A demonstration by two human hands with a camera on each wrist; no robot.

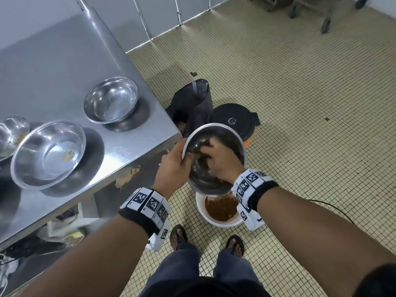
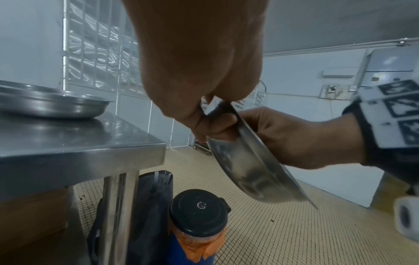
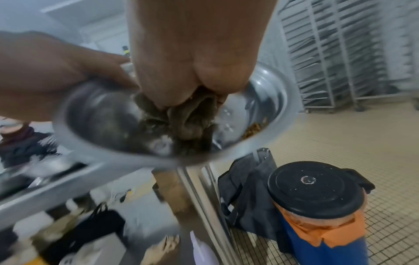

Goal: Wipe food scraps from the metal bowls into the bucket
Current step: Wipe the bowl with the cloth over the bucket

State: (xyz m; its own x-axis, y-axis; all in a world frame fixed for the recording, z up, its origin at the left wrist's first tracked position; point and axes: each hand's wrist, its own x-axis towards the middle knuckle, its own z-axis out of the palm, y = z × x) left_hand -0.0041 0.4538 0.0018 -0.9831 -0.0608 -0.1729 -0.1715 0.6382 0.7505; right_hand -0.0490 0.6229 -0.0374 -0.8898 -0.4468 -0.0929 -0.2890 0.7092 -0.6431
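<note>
My left hand (image 1: 174, 166) grips the rim of a metal bowl (image 1: 227, 133), tilted toward me above the white bucket (image 1: 201, 211), which holds brown scraps (image 1: 220, 207). My right hand (image 1: 216, 159) is inside the bowl, clutching a dark crumpled cloth (image 3: 190, 114) against the bowl's inner wall. In the right wrist view a few brown scraps (image 3: 254, 128) cling near the bowl's rim (image 3: 269, 129). The left wrist view shows my left fingers (image 2: 215, 125) hooked over the bowl's edge (image 2: 249, 170).
Steel table (image 1: 64, 61) at left carries two shiny bowls (image 1: 111, 99) (image 1: 48, 154) and part of a third (image 1: 12, 133). A black-lidded blue drum (image 1: 233, 121) and dark bag (image 1: 192, 103) stand on the tiled floor behind the bucket. My sandalled feet (image 1: 179, 235) are just before it.
</note>
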